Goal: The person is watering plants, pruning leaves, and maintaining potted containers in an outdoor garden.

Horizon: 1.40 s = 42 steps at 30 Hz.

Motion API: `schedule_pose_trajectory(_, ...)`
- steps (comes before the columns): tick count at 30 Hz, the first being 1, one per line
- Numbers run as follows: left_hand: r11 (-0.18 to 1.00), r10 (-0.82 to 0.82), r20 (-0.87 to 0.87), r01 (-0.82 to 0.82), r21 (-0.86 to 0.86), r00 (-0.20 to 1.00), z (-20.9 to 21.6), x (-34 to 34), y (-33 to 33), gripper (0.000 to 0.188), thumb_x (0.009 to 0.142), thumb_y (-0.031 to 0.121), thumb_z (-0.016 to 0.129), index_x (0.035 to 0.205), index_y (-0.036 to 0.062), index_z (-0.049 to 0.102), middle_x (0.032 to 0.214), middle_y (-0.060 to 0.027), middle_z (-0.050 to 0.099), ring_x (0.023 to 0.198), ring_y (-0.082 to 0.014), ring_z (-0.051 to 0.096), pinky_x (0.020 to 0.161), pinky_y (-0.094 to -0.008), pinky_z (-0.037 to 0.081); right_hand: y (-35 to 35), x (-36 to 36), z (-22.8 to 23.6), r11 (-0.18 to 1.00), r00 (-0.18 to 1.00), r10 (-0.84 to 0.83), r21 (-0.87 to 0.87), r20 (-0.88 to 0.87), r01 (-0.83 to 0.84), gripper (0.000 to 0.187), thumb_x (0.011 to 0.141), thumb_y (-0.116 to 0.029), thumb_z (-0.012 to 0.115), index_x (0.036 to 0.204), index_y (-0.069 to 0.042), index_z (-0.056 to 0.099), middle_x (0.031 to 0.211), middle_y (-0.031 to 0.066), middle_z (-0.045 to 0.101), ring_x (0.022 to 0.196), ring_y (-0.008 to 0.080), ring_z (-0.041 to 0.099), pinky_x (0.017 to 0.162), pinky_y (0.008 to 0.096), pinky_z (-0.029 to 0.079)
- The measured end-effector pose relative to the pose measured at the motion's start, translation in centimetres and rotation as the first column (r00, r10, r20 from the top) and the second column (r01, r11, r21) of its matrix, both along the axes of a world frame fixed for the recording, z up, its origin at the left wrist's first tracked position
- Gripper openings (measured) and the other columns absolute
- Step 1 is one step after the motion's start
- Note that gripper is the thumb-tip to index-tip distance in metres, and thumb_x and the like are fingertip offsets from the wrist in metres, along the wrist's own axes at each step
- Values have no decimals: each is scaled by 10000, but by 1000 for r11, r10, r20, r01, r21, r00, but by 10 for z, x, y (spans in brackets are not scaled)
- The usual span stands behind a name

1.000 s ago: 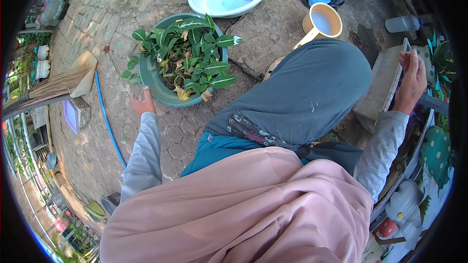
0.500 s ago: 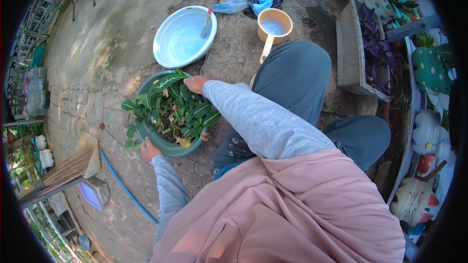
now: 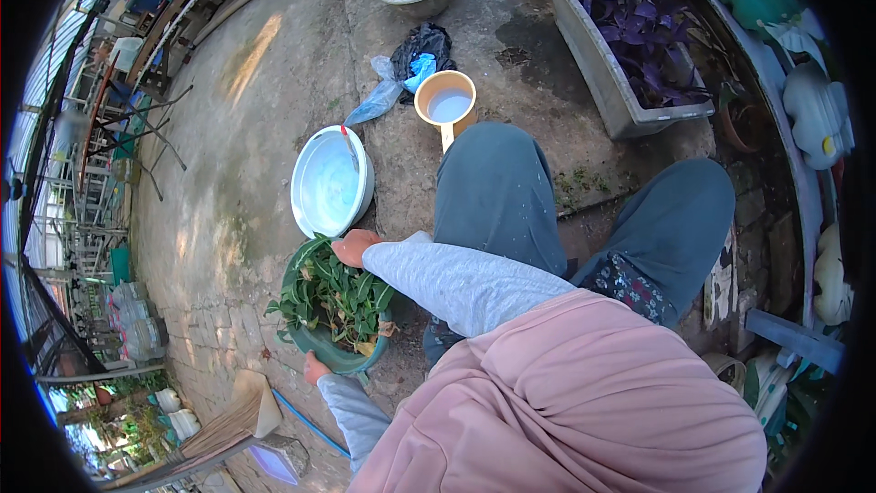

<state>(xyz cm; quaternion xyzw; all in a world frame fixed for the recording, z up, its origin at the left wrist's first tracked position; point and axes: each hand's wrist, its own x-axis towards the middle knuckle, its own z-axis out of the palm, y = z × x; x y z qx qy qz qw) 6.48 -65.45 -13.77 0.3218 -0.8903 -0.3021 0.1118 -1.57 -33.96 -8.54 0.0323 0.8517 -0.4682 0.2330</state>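
Observation:
A round green pot [image 3: 327,358] holds a leafy plant [image 3: 333,297] with long dark-green leaves, some of them yellow and dry. My left hand [image 3: 316,368] is closed on the pot's near-left rim. At the far rim, my right hand [image 3: 356,247] is closed too, its fingers partly hidden by leaves and the hand itself. Just beyond the pot stands a white basin [image 3: 318,196] with pale, bluish liquid in it. A red-tipped brush [image 3: 349,144] leans inside that basin.
A yellow dipper [image 3: 467,116] with cloudy liquid stands beside my knee. Black and blue plastic bags [image 3: 424,53] lie beyond it. At the right is a long planter [image 3: 630,119] with purple plants; a white potted plant [image 3: 418,2] stands farther off. A broom [image 3: 224,420] lies lower left.
My view has tilted and turned, so the far potted plant and more of the yard at left now show. Both hands stay on the green pot's rim.

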Motion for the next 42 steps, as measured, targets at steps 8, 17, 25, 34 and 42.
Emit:
schedule_pose_trajectory(8, 963, -102, -213, 150, 222, 972, 154, -78, 14, 382, 763, 259, 582, 933, -83, 594, 899, -137, 614, 786, -191, 563, 709, -301, 447, 50, -10, 98, 830, 905, -426, -404, -11, 385, 546, 781, -443, 483, 956, 63, 591, 1013, 245, 572, 960, 366, 554, 816, 411, 433)
schedule_pose_trajectory(17, 668, -560, -465, 706, 237, 686, 335, -212, 86, 332, 792, 235, 599, 988, -33, 601, 932, -65, 600, 807, -138, 567, 714, -259, 459, 168, 37, 241, 560, 854, -514, -785, -79, 264, 513, 842, -382, 469, 979, 108, 538, 883, 178, 608, 749, 252, 615, 685, 356, 504)
schedule_pose_trajectory(25, 353, -828, -457, 935, 28, 326, 349, -264, 324, 395, 760, 326, 633, 931, -30, 627, 919, -57, 616, 811, -112, 559, 760, -230, 418, 278, 117, 250, 524, 623, -751, -772, -220, 360, 471, 833, -407, 499, 961, 43, 556, 826, 88, 597, 679, 144, 584, 664, 268, 482)
schedule_pose_trajectory(34, 213, -943, -206, 951, 225, 260, 220, -192, 518, 567, 663, 498, 680, 730, -63, 630, 666, -94, 615, 588, -145, 566, 585, -257, 455, 334, 216, 196, 226, 255, -964, -730, -72, 645, 467, 813, -422, 538, 943, 26, 568, 791, 67, 598, 656, 127, 565, 608, 237, 471)
schedule_pose_trajectory(42, 128, -989, 94, 984, 125, 116, 130, -168, 556, 794, 716, 696, 400, 819, -53, 641, 869, -228, 616, 867, -325, 582, 799, -344, 417, 339, 260, 133, 81, 206, -973, -674, 108, 735, 440, 823, -394, 537, 969, 21, 550, 832, 84, 609, 674, 125, 580, 612, 241, 467)
